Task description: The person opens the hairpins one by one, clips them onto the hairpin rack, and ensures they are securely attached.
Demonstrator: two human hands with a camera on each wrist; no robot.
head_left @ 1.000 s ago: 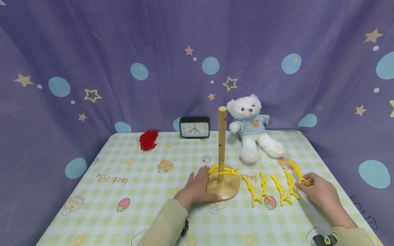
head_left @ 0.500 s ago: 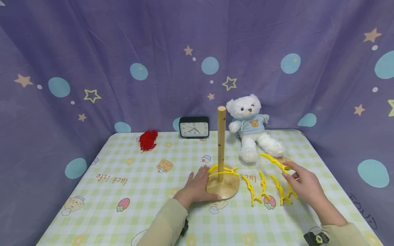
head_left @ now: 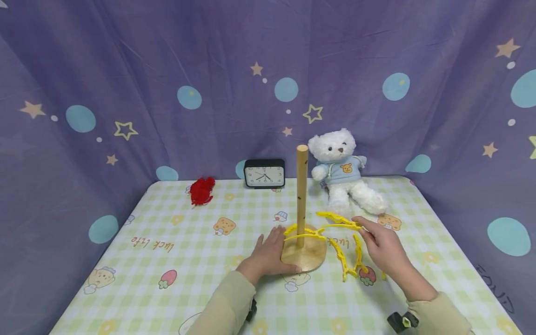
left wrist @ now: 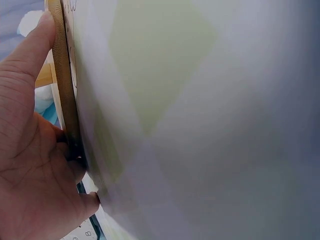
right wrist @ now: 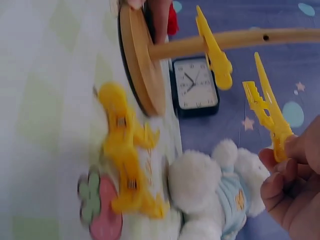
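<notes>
A wooden stand (head_left: 310, 258) has a round base and an upright post. My left hand (head_left: 270, 256) holds the base's left side, fingers along the edge and thumb at the front. One yellow hair clip (right wrist: 215, 57) sits across the lower post, its two arms on either side. Right of the post, my right hand (head_left: 385, 246) pinches the tail end of another yellow hair clip (right wrist: 265, 105), whose jaws are spread toward the post. Below it on the cloth lie two yellow hair clips (head_left: 341, 260). A further clip's yellow tip (head_left: 383, 276) shows under my right hand, the rest hidden.
A white teddy bear (head_left: 345, 170) in a blue top sits behind the clips. Farther back are a black alarm clock (head_left: 264, 174) and a red bundle (head_left: 202, 191). A checked cloth (head_left: 146, 274) covers the table, with a purple curtain (head_left: 226, 130) behind.
My right hand has lifted the rightmost hair clip off the cloth and carried it left toward the post, its jaws now spread. The left hand and stand have stayed in place.
</notes>
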